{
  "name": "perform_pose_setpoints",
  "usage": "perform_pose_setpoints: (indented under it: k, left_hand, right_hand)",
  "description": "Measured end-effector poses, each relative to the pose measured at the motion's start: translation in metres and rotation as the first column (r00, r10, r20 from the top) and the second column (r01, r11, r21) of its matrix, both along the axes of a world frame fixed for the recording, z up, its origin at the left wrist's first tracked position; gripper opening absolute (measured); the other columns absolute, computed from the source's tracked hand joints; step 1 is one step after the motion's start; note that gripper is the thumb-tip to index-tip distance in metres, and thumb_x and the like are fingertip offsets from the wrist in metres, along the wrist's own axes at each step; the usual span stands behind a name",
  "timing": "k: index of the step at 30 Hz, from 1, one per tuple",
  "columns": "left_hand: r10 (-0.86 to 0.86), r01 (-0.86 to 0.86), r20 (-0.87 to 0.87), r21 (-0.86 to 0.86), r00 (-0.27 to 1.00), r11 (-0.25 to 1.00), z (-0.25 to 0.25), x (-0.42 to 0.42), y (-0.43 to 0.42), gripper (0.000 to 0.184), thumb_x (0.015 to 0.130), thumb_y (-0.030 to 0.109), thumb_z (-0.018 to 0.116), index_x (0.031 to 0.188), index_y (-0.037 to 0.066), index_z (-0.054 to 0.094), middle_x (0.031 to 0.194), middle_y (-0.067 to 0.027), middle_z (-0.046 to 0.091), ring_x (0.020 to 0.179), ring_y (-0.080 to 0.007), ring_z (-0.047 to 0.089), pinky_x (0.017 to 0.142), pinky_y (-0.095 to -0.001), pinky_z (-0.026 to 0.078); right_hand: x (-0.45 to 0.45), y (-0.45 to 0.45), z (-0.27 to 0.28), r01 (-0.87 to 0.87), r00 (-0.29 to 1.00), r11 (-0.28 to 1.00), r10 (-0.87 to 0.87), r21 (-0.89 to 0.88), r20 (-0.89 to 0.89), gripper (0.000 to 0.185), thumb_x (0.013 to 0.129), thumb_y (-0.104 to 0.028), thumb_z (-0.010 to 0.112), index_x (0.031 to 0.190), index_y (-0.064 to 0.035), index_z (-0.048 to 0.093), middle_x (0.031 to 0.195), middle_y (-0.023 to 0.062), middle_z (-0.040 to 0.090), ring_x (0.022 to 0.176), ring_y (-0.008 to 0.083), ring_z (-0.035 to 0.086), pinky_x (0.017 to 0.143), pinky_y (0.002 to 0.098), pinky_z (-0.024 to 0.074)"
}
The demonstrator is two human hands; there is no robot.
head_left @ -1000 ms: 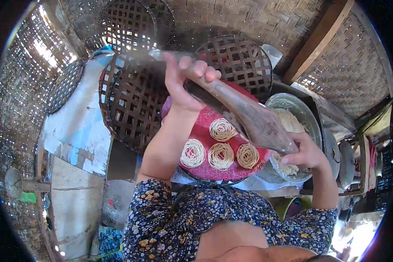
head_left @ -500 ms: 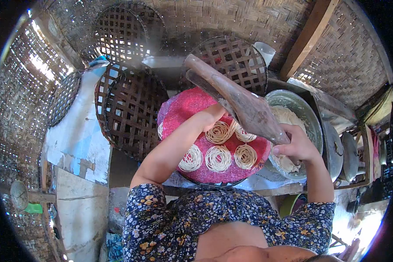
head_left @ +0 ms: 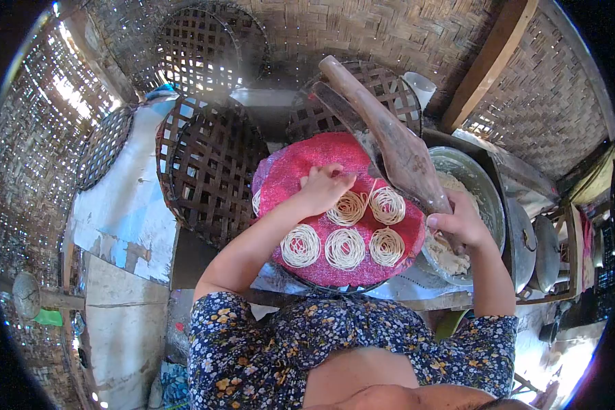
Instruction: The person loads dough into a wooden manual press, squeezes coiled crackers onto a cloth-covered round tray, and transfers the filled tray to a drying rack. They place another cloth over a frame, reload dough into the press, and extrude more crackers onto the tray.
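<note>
My right hand is closed around the lower end of a wooden press, which tilts up to the left over a pink cloth on a round tray. Coils of pale noodles lie on the cloth, among them one coil at the front and another at the right, with a strand rising beside it. My left hand is over the cloth just above a middle coil, its fingers bent together near that strand; whatever they pinch is too small to make out.
A metal basin of dough stands to the right, with metal lids beyond it. Round woven baskets lie at the left and back. A white cup is at the back, beside a wooden post.
My left hand has come down from the press's upper end to the cloth, then shifted slightly, its fingers now more visible. The press has swung more upright, still in my right hand.
</note>
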State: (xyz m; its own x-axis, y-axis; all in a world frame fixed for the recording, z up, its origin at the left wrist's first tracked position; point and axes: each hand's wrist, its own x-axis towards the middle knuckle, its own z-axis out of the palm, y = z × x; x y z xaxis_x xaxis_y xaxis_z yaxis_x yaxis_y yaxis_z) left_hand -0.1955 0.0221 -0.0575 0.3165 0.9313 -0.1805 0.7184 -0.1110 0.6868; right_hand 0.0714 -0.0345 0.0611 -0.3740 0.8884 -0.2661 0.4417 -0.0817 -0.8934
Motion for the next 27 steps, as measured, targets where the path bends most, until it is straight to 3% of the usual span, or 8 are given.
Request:
perform_pose_setpoints:
  k: [8, 11, 12, 13, 15, 18, 21, 27]
  left_hand:
    - [0.172, -0.027, -0.275, 0.461, 0.946, 0.887, -0.001, -0.015, -0.014, 0.060, 0.085, 0.057, 0.034, 0.118, 0.010, 0.054, 0.136, -0.0131, 0.029, 0.120, -0.0368, 0.029, 0.095, -0.0509, 0.023]
    - [0.087, -0.162, 0.489, 0.114, 0.868, 0.980, 0.005, -0.032, 0.030, 0.070, 0.083, 0.064, 0.029, 0.123, 0.010, 0.049, 0.130, -0.0161, 0.038, 0.117, -0.0367, 0.035, 0.094, -0.0475, 0.028]
    - [0.341, -0.303, 0.761, -0.198, 0.553, 0.932, 0.020, -0.026, 0.017, 0.082, 0.079, 0.072, 0.021, 0.127, 0.009, 0.042, 0.122, -0.0180, 0.046, 0.111, -0.0357, 0.042, 0.092, -0.0432, 0.033]
    - [0.151, 0.048, 0.955, -0.168, 0.254, 0.985, 0.028, -0.033, 0.020, 0.086, 0.077, 0.074, 0.018, 0.128, 0.009, 0.040, 0.121, -0.0181, 0.047, 0.110, -0.0352, 0.044, 0.092, -0.0429, 0.034]
    - [0.050, 0.537, 0.855, 0.277, -0.515, 0.797, 0.053, -0.052, 0.029, 0.093, 0.073, 0.078, 0.013, 0.130, 0.008, 0.036, 0.120, -0.0184, 0.048, 0.108, -0.0343, 0.047, 0.091, -0.0424, 0.036]
    - [-0.057, 0.037, 0.886, 0.083, -0.459, 0.996, 0.113, -0.063, 0.012, 0.093, 0.072, 0.079, 0.013, 0.130, 0.010, 0.035, 0.121, -0.0165, 0.048, 0.113, -0.0319, 0.044, 0.092, -0.0470, 0.035]
    - [-0.228, 0.252, 0.798, 0.425, -0.558, 0.870, 0.112, -0.080, 0.022, 0.079, 0.079, 0.069, 0.032, 0.128, 0.007, 0.038, 0.117, -0.0108, 0.052, 0.112, -0.0277, 0.047, 0.098, -0.0452, 0.032]
    - [-0.127, 0.106, 0.836, 0.215, -0.533, 0.971, 0.064, -0.107, 0.042, 0.070, 0.080, 0.065, 0.037, 0.121, 0.009, 0.048, 0.074, -0.0010, 0.052, 0.077, -0.0204, 0.051, 0.083, -0.0414, 0.041]
  right_hand:
    - [-0.016, 0.002, 0.000, -0.049, 0.995, 0.999, 0.048, -0.006, -0.088, 0.066, 0.063, -0.028, 0.073, 0.112, 0.0086, 0.049, 0.100, 0.0112, 0.059, 0.088, 0.0159, 0.055, 0.080, 0.0283, 0.0433]
    - [-0.022, 0.003, -0.005, -0.079, 0.984, 0.997, 0.082, 0.025, -0.158, 0.065, 0.064, -0.029, 0.072, 0.112, 0.0084, 0.049, 0.099, 0.0105, 0.059, 0.087, 0.0154, 0.055, 0.078, 0.0280, 0.0436]
    - [-0.023, 0.002, -0.005, -0.086, 0.983, 0.996, 0.090, 0.028, -0.161, 0.065, 0.065, -0.030, 0.072, 0.112, 0.0085, 0.049, 0.098, 0.0103, 0.059, 0.086, 0.0150, 0.055, 0.077, 0.0279, 0.0438]
    - [-0.024, 0.002, -0.005, -0.095, 0.982, 0.995, 0.099, 0.032, -0.164, 0.065, 0.065, -0.031, 0.071, 0.112, 0.0086, 0.049, 0.097, 0.0100, 0.059, 0.085, 0.0146, 0.055, 0.076, 0.0277, 0.0440]
    - [-0.024, 0.003, -0.007, -0.158, 0.969, 0.987, 0.157, 0.010, -0.190, 0.064, 0.067, -0.036, 0.069, 0.111, 0.0075, 0.050, 0.094, 0.0096, 0.059, 0.081, 0.0138, 0.055, 0.071, 0.0268, 0.0445]
    - [-0.034, 0.002, -0.007, -0.251, 0.951, 0.965, 0.233, -0.071, -0.203, 0.072, 0.066, -0.051, 0.065, 0.106, 0.0067, 0.052, 0.088, 0.0094, 0.060, 0.074, 0.0150, 0.058, 0.063, 0.0256, 0.0467]
    - [-0.043, 0.008, -0.009, -0.421, 0.897, 0.890, 0.379, -0.175, -0.228, 0.074, 0.074, -0.066, 0.049, 0.095, 0.0047, 0.054, 0.072, 0.0085, 0.059, 0.060, 0.0144, 0.059, 0.051, 0.0250, 0.0472]
    - [-0.068, 0.032, -0.039, -0.294, 0.955, 0.880, 0.251, -0.372, -0.161, 0.062, 0.084, -0.060, 0.037, 0.091, -0.0014, 0.056, 0.068, 0.0086, 0.059, 0.054, 0.0136, 0.056, 0.047, 0.0260, 0.0458]
